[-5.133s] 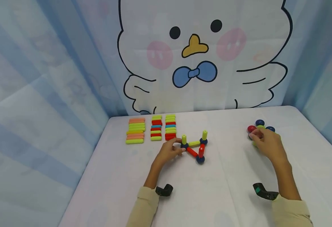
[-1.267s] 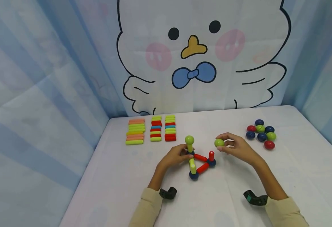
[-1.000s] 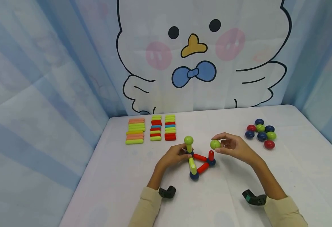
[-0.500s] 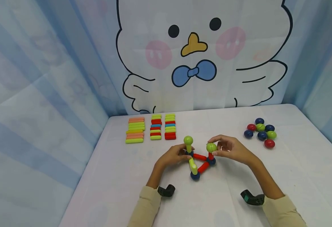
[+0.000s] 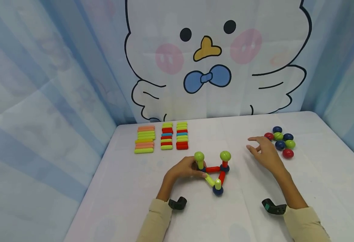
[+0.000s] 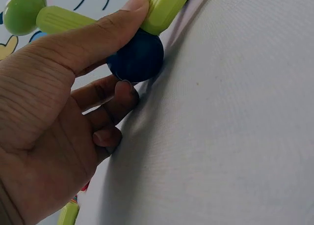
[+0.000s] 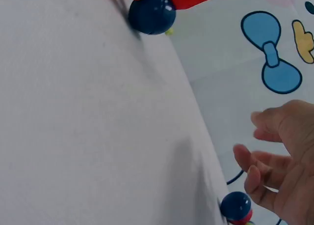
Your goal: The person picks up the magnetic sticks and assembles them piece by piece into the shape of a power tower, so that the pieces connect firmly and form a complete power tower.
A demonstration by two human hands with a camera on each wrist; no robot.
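A triangular ball-and-rod toy frame (image 5: 213,169) stands on the table, made of red and yellow-green rods joined by dark blue balls. My left hand (image 5: 183,168) grips its left corner, thumb and fingers about a blue ball (image 6: 137,58) and the rods there. Green balls cap two uprights: the left green ball (image 5: 199,156) on a yellow-green rod, the right green ball (image 5: 225,156) on a red one. The near upright, a yellow-green rod (image 5: 218,183), has a bare top. My right hand (image 5: 267,154) holds nothing, thumb and forefinger apart, in front of the loose balls.
Loose blue, red and green balls cluster at the right, with a red ball (image 5: 288,154) nearest. Three stacks of coloured rods lie at the back left, among them orange and green rods (image 5: 144,139). A printed curtain (image 5: 207,101) hangs behind the table.
My right hand brought a green ball onto the red upright, let go and moved right towards the loose balls. The frame has turned, its near corner shifting right, while my left hand kept its grip.
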